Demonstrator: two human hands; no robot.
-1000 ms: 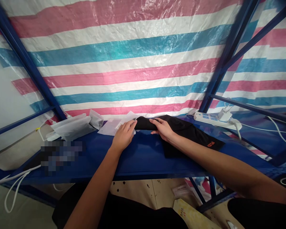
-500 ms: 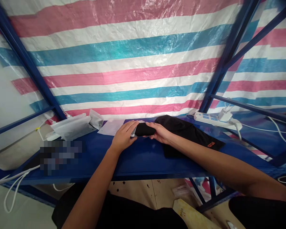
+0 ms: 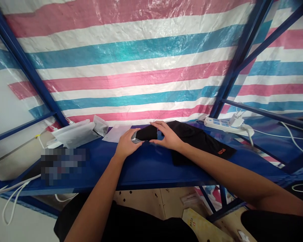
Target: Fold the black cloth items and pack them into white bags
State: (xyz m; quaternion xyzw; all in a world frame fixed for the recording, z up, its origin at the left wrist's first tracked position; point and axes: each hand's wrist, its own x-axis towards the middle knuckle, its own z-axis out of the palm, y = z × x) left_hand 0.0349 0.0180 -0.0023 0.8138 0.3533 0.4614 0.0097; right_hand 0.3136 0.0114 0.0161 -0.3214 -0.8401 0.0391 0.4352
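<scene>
Blue metal shelf [image 3: 146, 168] in rack w/ blue posts [image 3: 229, 64]; pink/white/teal striped tarp [image 3: 131, 67] behind. Left hand [image 3: 125, 145] + right hand [image 3: 168, 136] mid-shelf, fingers of both curled round black bundle [image 3: 146, 133], gripping it at each end. Black garment [image 3: 199, 141] w/ orange logo flat under right wrist. White bags [image 3: 74, 132] at left, paper sheet [image 3: 117, 133] beside left hand, power strip [image 3: 221, 124] back right. Bare floor below.

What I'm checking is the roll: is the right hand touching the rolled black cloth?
Touching. The head view shows the right hand cupped over the rolled black cloth, no gap between them.
</scene>
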